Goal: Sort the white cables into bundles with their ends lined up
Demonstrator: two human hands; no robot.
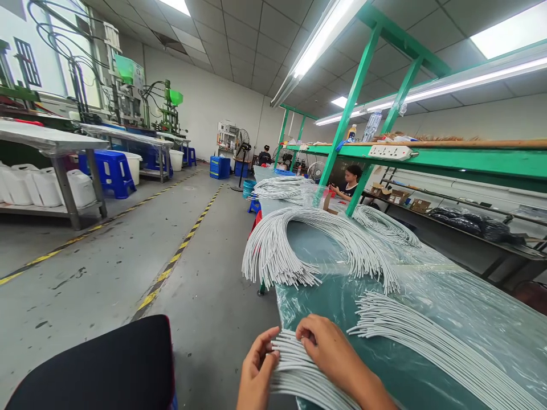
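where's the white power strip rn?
Head view, upper right: the white power strip lies on the green shelf above the workbench, beside the slanted green post, far from both hands.

Factory hall, grey concrete floor (128, 250) with yellow-black hazard tape lines (179, 250). White walls (205, 108), tiled drop ceiling (252, 40) with lit panels and fluorescent tube lights (325, 34). Green steel shelf frame (354, 97) on the right, power strip (391, 152) on its shelf. Metal benches (47, 142) on the left, white jerrycans (43, 185) underneath, blue stools (111, 171) beside. Moulding machines (128, 91) behind. Standing fan (242, 142) and blue crates (220, 167) at the far end.
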